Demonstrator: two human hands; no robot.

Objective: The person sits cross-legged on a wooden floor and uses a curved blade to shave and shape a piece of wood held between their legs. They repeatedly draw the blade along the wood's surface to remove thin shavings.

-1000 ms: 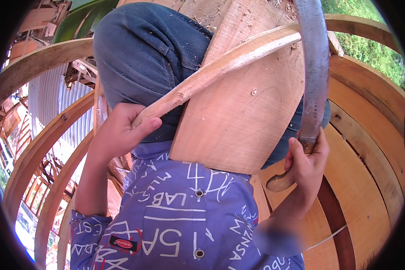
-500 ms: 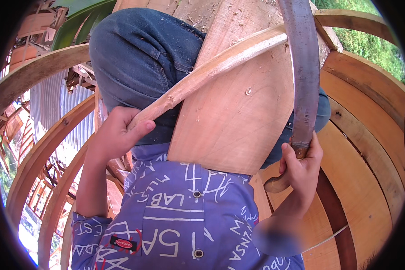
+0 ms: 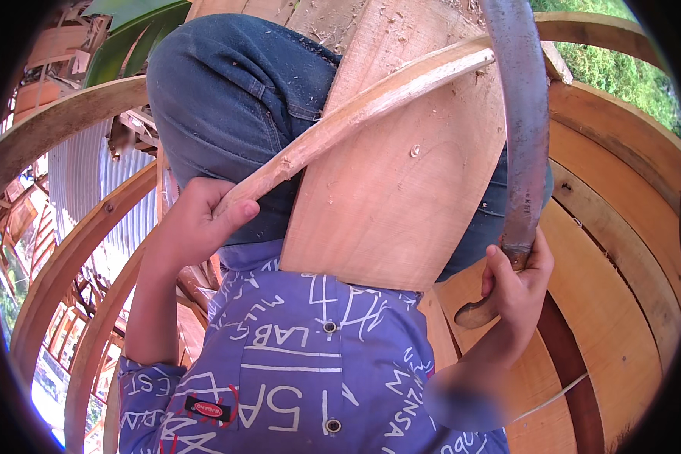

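Observation:
My left hand (image 3: 208, 219) is closed around the near end of a long, pale wooden stick (image 3: 356, 108). The stick slants up to the right over a wide plank (image 3: 390, 204) in front of me. In my right hand (image 3: 520, 284) is the wooden handle of a machete (image 3: 523, 129), its broad dark blade pointing away from me. The blade stands beside the stick's far end; whether they touch I cannot tell. Small wood shavings (image 3: 415, 150) lie on the plank.
My bent knee (image 3: 234, 91) in blue jeans is left of the plank. Curved wooden ribs (image 3: 91, 242) stand at the left, with corrugated metal sheet (image 3: 91, 189) beyond them. Curved planks (image 3: 605, 280) form a wall at the right. Green plants (image 3: 617, 79) show at the far right.
My right hand and the machete have moved a little to the right and slightly nearer me. The stick's far end shows a bit more; my left hand has hardly moved.

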